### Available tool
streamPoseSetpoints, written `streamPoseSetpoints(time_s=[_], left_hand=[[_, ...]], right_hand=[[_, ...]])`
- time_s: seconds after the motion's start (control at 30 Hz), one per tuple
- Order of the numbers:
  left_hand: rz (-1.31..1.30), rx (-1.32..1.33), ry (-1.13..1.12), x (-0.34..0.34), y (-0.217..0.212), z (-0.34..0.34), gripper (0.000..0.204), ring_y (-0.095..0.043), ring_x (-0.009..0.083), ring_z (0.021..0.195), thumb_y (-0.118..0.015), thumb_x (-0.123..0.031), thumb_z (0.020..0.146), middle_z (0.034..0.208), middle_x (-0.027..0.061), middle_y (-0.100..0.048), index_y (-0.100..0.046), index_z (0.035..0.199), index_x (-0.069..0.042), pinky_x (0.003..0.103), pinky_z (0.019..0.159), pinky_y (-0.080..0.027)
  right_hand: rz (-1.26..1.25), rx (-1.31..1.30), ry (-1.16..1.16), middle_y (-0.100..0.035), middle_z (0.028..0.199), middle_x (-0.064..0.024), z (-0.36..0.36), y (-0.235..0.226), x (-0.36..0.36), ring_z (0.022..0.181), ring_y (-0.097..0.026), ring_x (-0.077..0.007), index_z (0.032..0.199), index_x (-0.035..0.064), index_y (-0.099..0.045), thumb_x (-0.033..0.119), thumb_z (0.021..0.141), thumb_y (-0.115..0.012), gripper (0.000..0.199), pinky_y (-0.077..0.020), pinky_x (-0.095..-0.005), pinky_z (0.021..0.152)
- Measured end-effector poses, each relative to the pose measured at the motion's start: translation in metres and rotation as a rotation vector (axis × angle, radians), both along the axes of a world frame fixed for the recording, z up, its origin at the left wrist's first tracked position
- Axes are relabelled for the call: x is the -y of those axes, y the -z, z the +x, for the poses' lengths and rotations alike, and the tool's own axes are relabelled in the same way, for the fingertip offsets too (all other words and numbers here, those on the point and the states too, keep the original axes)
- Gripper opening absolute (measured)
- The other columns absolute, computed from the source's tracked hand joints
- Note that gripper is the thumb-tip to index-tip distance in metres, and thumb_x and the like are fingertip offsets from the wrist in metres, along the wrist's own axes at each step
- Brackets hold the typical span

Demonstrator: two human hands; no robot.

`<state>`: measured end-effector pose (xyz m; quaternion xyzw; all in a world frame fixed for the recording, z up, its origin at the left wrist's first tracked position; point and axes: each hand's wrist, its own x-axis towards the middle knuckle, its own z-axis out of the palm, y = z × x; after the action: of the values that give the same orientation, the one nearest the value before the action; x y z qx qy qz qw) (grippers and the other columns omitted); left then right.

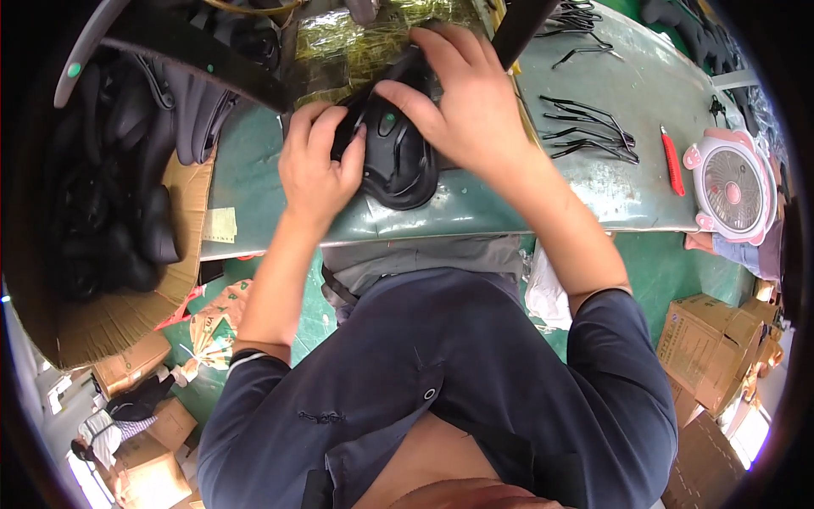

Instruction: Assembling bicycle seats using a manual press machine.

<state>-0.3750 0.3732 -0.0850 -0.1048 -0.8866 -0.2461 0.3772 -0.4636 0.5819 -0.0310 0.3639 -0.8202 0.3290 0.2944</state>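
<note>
A black bicycle saddle [400,165] lies underside up near the table's front edge, its wide, moulded end toward me. My left hand [315,165] grips its left edge, with the thumb along the rim and the fingers curled at the side. From the right, my right hand [476,106] holds the far part, thumb across the top and fingers bent over the far edge. Both hands hide some of the saddle. Behind it is a block wrapped in yellowish clear tape [332,51].
Several bent black metal rods [598,134] lie on the green table [492,204], right of my arm. A red cutter knife [671,161] and a pink-and-white fan [733,191] are farther right. Left stands a cardboard box [182,204] of black saddles [110,195]. Dark metal bars [199,64] flank the block.
</note>
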Motion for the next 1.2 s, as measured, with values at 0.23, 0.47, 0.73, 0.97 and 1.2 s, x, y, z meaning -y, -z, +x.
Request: streamPoseSetpoints(time_s=[0.23, 0.47, 0.73, 0.97, 1.2], left_hand=[[0.027, 0.038, -0.078, -0.031, -0.004, -0.026, 0.024, -0.069, 0.0422, 0.105, -0.08, -0.019, 0.094, 0.121, 0.0215, -0.072, -0.071, 0.084, 0.001, 0.047, 0.089, -0.056], [-0.004, -0.013, -0.131, -0.017, 0.0, -0.077, 0.024, -0.074, 0.0362, 0.094, -0.077, -0.018, 0.095, 0.121, 0.0139, -0.076, -0.07, 0.081, 0.0, 0.042, 0.08, -0.06], [0.087, -0.091, -0.125, -0.015, 0.01, -0.07, 0.035, -0.07, 0.0405, 0.113, -0.086, -0.022, 0.087, 0.13, 0.0194, -0.071, -0.066, 0.109, -0.004, 0.044, 0.095, -0.058], [0.071, 0.143, -0.187, -0.013, 0.0, -0.059, 0.037, -0.07, 0.0387, 0.116, -0.083, -0.024, 0.083, 0.124, 0.0147, -0.07, -0.068, 0.112, -0.006, 0.047, 0.096, -0.058], [0.569, 0.563, 0.067, -0.003, -0.048, -0.03, 0.031, -0.077, 0.0281, 0.096, -0.081, -0.02, 0.074, 0.101, 0.0143, -0.079, -0.076, 0.1, -0.002, 0.038, 0.086, -0.058]], right_hand=[[0.003, 0.25, 0.132, -0.07, 0.114, -0.0188, 0.014, 0.049, 0.01, 0.093, -0.075, -0.0382, 0.129, -0.0009, -0.067, 0.019, 0.081, -0.075, 0.052, -0.0633, -0.0457, 0.077], [-0.122, 0.118, 0.182, -0.074, 0.111, -0.0126, -0.034, 0.057, 0.029, 0.09, -0.076, -0.0331, 0.125, 0.007, -0.073, 0.02, 0.077, -0.078, 0.05, -0.0631, -0.0438, 0.074], [-0.195, 0.185, 0.138, -0.069, 0.128, -0.0315, -0.026, 0.063, 0.027, 0.118, -0.069, -0.0472, 0.143, -0.0151, -0.054, 0.048, 0.091, -0.082, 0.087, -0.0586, -0.05, 0.098], [-0.309, 0.467, 0.023, -0.063, 0.146, -0.0314, -0.024, 0.05, 0.017, 0.137, -0.06, -0.0463, 0.15, -0.0071, -0.054, 0.041, 0.101, -0.072, 0.072, -0.0484, -0.048, 0.116], [0.041, 0.06, -0.044, -0.054, 0.159, -0.0243, 0.009, 0.037, -0.046, 0.15, -0.048, -0.0461, 0.155, -0.004, -0.051, 0.007, 0.083, -0.063, 0.074, -0.035, -0.0494, 0.128]])
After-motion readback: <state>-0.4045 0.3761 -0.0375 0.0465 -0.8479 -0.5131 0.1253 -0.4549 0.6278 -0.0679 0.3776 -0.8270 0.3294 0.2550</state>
